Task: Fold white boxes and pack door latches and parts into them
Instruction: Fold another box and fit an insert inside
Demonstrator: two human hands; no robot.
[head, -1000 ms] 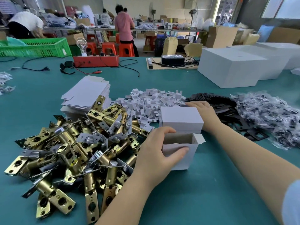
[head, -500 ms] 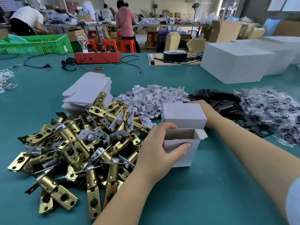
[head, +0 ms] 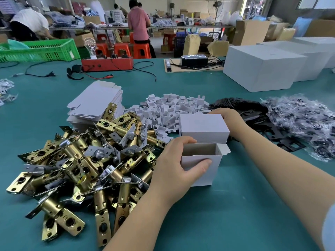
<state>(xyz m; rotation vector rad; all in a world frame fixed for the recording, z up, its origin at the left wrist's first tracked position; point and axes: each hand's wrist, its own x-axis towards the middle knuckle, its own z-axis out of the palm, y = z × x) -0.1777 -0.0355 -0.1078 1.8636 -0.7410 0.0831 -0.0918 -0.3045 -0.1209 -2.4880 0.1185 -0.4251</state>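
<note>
A small white box (head: pixel 208 171) stands upright on the green table, its top open and its lid (head: pixel 203 126) tilted back. My left hand (head: pixel 177 165) grips the box's near left corner, thumb on the front wall. Behind the lid my right hand (head: pixel 228 117) rests at its far right corner, fingers hidden among black metal plates (head: pixel 253 115). A heap of brass door latches (head: pixel 87 160) lies to the left. Behind it sit flat white box blanks (head: pixel 96 100) and a pile of small white cardboard inserts (head: pixel 172 109).
Clear bags of dark parts (head: pixel 308 124) lie at the right. Large white cartons (head: pixel 262 67) stand at the back right. A red tester box (head: pixel 107 64) with cables and a green crate (head: pixel 41 50) sit at the back. People work at far tables.
Both hands keep their places on the box and at the lid; only the view has shifted slightly.
</note>
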